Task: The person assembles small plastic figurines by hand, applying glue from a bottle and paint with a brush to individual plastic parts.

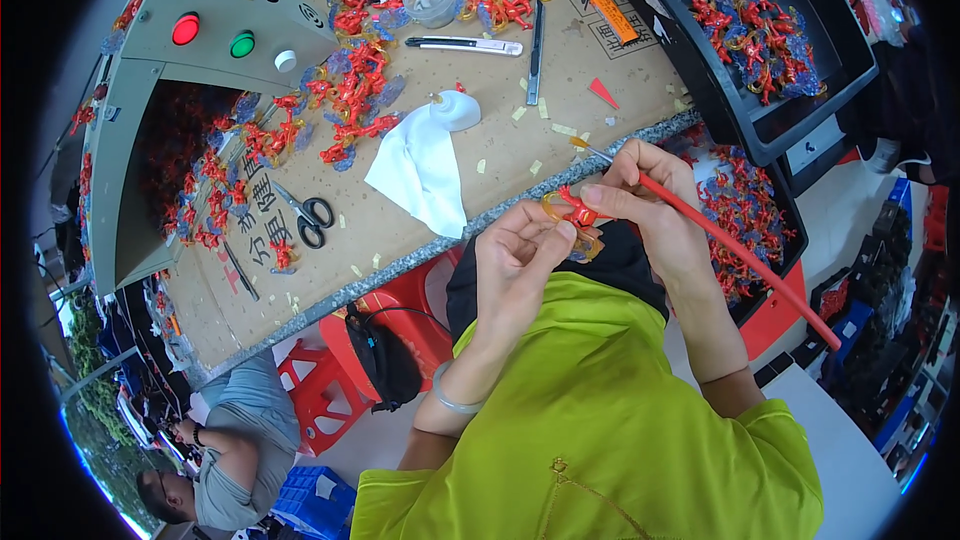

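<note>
A small red toy figure (578, 214) with yellow and bluish translucent parts is pinched in the fingertips of my left hand (515, 258), just past the table's near edge. My right hand (655, 202) grips a paintbrush (745, 262) with a long red handle; its yellowish tip points up and left, apart from the figure. The right thumb also reaches to the figure, and the fingers partly hide it. Left of my hands, a white cloth (418, 168) lies on the cardboard-covered table (400, 215), partly over its granite edge.
Many similar figures (350, 100) lie heaped across the table and fill black trays (770, 130) at the right. Scissors (305, 218), a utility knife (465, 45) and a clear cup (430, 0) lie about. A grey machine box (215, 40) stands left. Another person (245, 430) sits lower left.
</note>
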Motion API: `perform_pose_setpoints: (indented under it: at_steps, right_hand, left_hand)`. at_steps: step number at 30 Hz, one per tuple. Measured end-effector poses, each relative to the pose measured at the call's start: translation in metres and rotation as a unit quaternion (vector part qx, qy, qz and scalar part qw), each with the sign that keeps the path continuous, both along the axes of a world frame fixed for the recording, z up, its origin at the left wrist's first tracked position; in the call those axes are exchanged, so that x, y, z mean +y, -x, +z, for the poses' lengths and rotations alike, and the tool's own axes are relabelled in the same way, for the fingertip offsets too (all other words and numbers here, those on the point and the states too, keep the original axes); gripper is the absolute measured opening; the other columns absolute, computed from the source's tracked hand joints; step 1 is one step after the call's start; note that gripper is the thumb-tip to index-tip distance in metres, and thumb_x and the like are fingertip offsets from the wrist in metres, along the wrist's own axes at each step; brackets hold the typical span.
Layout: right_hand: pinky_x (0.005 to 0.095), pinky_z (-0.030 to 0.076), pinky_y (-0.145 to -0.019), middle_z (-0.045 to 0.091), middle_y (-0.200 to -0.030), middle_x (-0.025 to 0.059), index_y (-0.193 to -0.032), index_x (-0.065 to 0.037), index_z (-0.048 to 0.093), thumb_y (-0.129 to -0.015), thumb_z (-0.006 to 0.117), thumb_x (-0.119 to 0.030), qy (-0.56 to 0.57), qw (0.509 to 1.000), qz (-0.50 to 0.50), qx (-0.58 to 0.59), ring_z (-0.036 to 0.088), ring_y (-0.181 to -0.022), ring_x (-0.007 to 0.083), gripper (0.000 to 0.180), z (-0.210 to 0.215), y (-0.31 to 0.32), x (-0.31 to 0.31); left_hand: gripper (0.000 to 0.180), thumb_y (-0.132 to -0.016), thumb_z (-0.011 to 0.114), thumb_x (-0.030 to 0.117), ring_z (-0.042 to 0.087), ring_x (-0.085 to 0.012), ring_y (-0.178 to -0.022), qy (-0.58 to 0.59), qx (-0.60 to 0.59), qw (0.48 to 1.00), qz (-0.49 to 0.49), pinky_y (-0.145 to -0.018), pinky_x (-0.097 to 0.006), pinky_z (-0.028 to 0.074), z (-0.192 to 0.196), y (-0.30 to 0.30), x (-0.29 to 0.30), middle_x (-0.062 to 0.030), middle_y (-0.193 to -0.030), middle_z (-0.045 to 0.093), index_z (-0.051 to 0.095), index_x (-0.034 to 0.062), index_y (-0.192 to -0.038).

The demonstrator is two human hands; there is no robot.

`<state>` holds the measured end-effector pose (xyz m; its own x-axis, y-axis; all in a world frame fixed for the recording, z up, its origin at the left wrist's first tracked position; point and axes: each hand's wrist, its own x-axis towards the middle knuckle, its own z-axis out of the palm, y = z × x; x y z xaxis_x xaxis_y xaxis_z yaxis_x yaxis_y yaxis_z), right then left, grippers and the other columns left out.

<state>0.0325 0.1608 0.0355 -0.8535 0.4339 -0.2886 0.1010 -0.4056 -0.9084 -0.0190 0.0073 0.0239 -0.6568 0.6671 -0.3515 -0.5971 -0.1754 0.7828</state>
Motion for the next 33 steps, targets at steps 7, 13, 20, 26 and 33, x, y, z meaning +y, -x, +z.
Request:
perform_pose_setpoints:
  at_steps: [7,13,20,26,33]
  right_hand:
    - [0.0162,0.035,-0.051,0.052,-0.062,-0.0033,-0.068,-0.012,0.04,-0.074,0.074,0.0,0.016,1.0,0.0,0.0,0.046,-0.056,0.0004,0.036,-0.002,0.0,0.001]
    - [0.0182,0.042,-0.056,0.057,-0.067,0.0003,-0.075,-0.007,0.049,-0.081,0.069,-0.005,0.008,0.999,0.03,-0.009,0.053,-0.061,0.0036,0.02,0.002,0.003,0.0]
    - [0.0255,0.047,-0.059,0.064,-0.066,0.007,-0.097,0.003,0.063,-0.094,0.053,-0.015,-0.179,0.981,0.071,-0.026,0.059,-0.061,0.0103,0.021,0.013,0.021,0.039]
    - [0.0435,0.044,-0.055,0.055,-0.061,0.0235,-0.07,0.005,0.062,-0.081,0.068,-0.023,-0.663,0.706,0.166,-0.189,0.058,-0.06,0.0376,0.031,0.011,0.068,0.032]
    - [0.0414,0.048,-0.064,0.064,-0.079,0.0201,-0.104,-0.001,0.062,-0.079,0.067,-0.01,-0.646,0.747,0.075,-0.138,0.063,-0.076,0.0355,0.028,-0.007,0.11,0.014]
  left_hand:
    - [0.008,-0.09,0.058,0.004,0.063,-0.0107,-0.082,-0.007,0.009,1.0,0.001,-0.074,-0.021,0.047,0.0,-0.001,-0.002,-0.0101,-0.091,0.066,0.057,-0.0027,-0.094]
    - [0.01,-0.091,0.057,0.006,0.064,-0.0136,-0.082,-0.001,0.024,1.0,-0.009,-0.072,-0.023,0.047,0.001,0.001,-0.005,-0.0109,-0.091,0.066,0.057,-0.0023,-0.097]
    - [0.01,-0.093,0.051,0.008,0.065,-0.0248,-0.089,-0.072,-0.056,0.993,0.076,-0.076,-0.032,0.05,0.011,0.008,-0.03,-0.0168,-0.097,0.065,0.05,0.0019,-0.102]
    - [0.025,-0.093,0.05,0.007,0.066,-0.0289,-0.089,-0.031,0.045,0.98,0.193,-0.074,-0.033,0.054,0.017,0.018,-0.057,-0.0188,-0.095,0.065,0.045,0.0002,-0.117]
    - [0.029,-0.094,0.048,0.005,0.066,-0.025,-0.087,0.059,0.13,0.947,0.286,-0.069,-0.029,0.056,0.012,0.03,-0.093,-0.0157,-0.096,0.064,0.045,0.0012,-0.122]
